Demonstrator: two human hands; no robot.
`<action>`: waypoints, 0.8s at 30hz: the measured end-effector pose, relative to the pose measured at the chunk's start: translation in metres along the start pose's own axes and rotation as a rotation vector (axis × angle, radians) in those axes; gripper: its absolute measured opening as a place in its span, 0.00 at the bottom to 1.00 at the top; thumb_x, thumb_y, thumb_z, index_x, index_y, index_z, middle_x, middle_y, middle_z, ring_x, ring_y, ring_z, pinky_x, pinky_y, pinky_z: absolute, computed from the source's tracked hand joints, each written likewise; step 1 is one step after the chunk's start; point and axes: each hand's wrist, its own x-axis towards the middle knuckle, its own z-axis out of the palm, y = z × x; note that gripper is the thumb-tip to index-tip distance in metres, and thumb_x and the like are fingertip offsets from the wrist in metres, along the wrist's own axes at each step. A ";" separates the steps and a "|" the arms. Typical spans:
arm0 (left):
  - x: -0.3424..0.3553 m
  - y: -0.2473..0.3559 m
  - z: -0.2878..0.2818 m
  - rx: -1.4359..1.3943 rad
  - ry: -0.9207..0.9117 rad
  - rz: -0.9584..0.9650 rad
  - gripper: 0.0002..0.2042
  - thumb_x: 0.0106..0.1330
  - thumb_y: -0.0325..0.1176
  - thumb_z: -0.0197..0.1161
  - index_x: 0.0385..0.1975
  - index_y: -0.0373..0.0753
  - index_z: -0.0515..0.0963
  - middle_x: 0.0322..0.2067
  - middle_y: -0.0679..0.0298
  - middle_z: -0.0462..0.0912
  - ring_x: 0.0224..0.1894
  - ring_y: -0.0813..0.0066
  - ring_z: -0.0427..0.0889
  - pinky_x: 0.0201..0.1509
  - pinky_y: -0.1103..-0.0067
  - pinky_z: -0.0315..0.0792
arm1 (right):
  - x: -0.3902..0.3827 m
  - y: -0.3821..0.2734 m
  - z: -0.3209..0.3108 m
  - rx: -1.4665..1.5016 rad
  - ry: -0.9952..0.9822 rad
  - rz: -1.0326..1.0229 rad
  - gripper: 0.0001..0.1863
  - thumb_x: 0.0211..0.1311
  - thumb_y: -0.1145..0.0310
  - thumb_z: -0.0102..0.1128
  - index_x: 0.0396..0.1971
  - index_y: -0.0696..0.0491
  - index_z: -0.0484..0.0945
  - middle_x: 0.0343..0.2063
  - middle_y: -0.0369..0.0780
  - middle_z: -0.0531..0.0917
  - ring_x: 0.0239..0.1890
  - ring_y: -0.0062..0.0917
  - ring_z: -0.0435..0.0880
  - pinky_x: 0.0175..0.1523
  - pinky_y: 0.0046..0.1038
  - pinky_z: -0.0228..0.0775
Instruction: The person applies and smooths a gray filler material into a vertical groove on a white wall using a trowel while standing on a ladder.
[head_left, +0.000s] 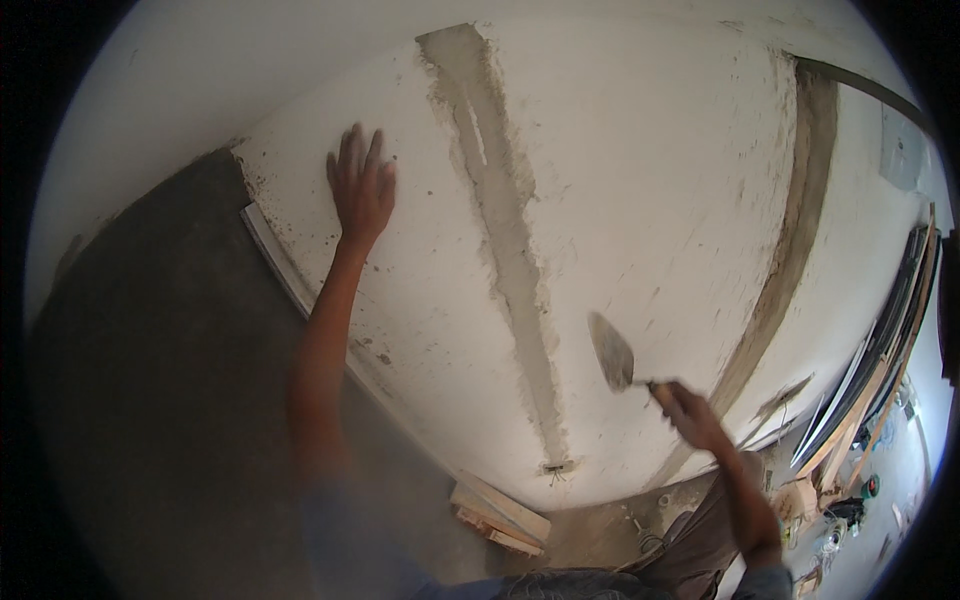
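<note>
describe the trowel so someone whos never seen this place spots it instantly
On the broad white wall, find the long, rough grey mortar strip near mid-picture. Right of its lower half, the person's bare right grip holds the leaf-shaped grey metal trowel. It alone is hand-held, its pointed blade aimed up and left.

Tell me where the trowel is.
In the head view, the trowel is right of centre, gripped in the right hand, right of the central grey mortar strip on the white wall.

You can't read any words, numbers, labels or signs here; the little things point(848, 510) at the far right look too small and blurry to tell.
</note>
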 end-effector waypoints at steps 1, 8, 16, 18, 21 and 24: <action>-0.012 -0.001 0.004 0.042 0.006 -0.028 0.26 0.74 0.43 0.52 0.70 0.45 0.65 0.73 0.52 0.58 0.75 0.50 0.55 0.74 0.45 0.47 | 0.017 -0.030 -0.022 -0.143 0.078 -0.145 0.19 0.71 0.56 0.58 0.48 0.58 0.75 0.19 0.47 0.81 0.22 0.36 0.83 0.31 0.37 0.72; -0.060 -0.015 0.002 0.047 0.004 -0.046 0.25 0.76 0.43 0.46 0.70 0.45 0.65 0.73 0.52 0.58 0.75 0.51 0.56 0.74 0.46 0.47 | 0.180 -0.271 -0.078 -0.959 0.365 -0.708 0.22 0.70 0.53 0.59 0.55 0.51 0.75 0.41 0.44 0.85 0.41 0.36 0.86 0.45 0.39 0.78; -0.058 -0.010 0.004 -0.010 0.063 -0.058 0.24 0.78 0.42 0.40 0.68 0.41 0.68 0.71 0.52 0.62 0.74 0.51 0.58 0.75 0.49 0.47 | 0.259 -0.378 -0.085 -1.280 0.580 -1.000 0.31 0.67 0.35 0.48 0.48 0.50 0.76 0.27 0.40 0.84 0.33 0.35 0.87 0.38 0.40 0.79; -0.054 -0.012 0.004 -0.023 0.074 -0.063 0.24 0.78 0.42 0.40 0.68 0.40 0.69 0.71 0.52 0.62 0.74 0.51 0.58 0.75 0.50 0.47 | 0.269 -0.384 -0.092 -1.288 0.648 -0.985 0.32 0.66 0.34 0.47 0.48 0.49 0.76 0.27 0.40 0.85 0.34 0.35 0.88 0.39 0.40 0.80; -0.060 -0.012 0.006 -0.032 0.063 -0.071 0.24 0.78 0.43 0.40 0.67 0.40 0.70 0.71 0.52 0.62 0.73 0.51 0.59 0.75 0.50 0.47 | 0.272 -0.383 -0.093 -1.300 0.614 -0.943 0.31 0.66 0.34 0.47 0.48 0.48 0.75 0.29 0.40 0.85 0.35 0.35 0.88 0.40 0.41 0.81; -0.066 -0.020 -0.001 -0.031 0.065 -0.070 0.24 0.78 0.43 0.40 0.66 0.40 0.70 0.71 0.51 0.63 0.73 0.51 0.59 0.75 0.49 0.47 | 0.257 -0.383 -0.073 -1.375 0.485 -1.027 0.30 0.65 0.34 0.48 0.48 0.46 0.75 0.30 0.39 0.86 0.34 0.36 0.88 0.40 0.41 0.81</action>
